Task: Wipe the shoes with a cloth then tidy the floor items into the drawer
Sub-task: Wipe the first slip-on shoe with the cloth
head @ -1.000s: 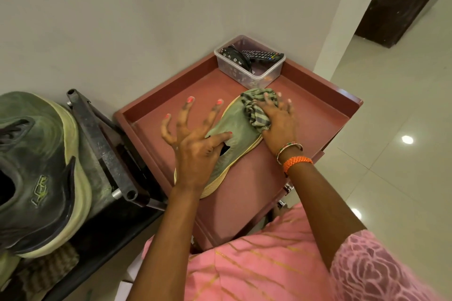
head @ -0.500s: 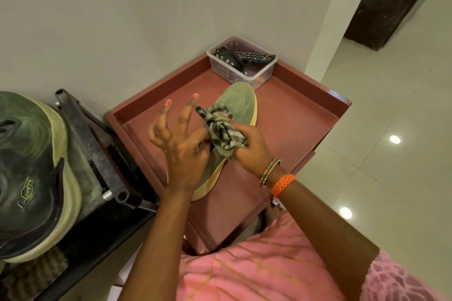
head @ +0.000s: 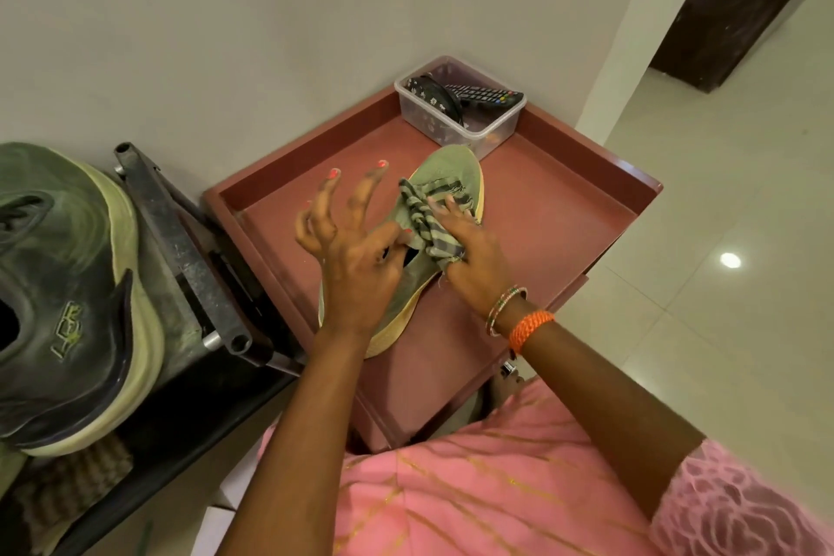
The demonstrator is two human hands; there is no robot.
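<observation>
On the red tray (head: 564,212), right hand (head: 469,257) presses cloth (head: 424,221) onto shoe (head: 451,169).

- Shoe (head: 451,169): matt green fabric upper with a fine rough weave, pale yellowish sole edge.
- Cloth (head: 426,223): soft striped woven fabric, crumpled, frayed threads at its edge.
- Tray (head: 564,217): smooth reddish-brown surface, satin sheen, raised rim.
- Box (head: 492,126): clear, slightly frosted plastic.
- Remote (head: 485,95): black plastic, small matt buttons.
- Sneaker (head: 67,298): dull dark green upper, dusty look, pale foam-like sole.
- Bar (head: 180,248): dark metal, scuffed and dusty.
- Floor (head: 722,217): glossy pale tiles reflecting lights.
- Wall (head: 271,14): matt painted finish.
</observation>
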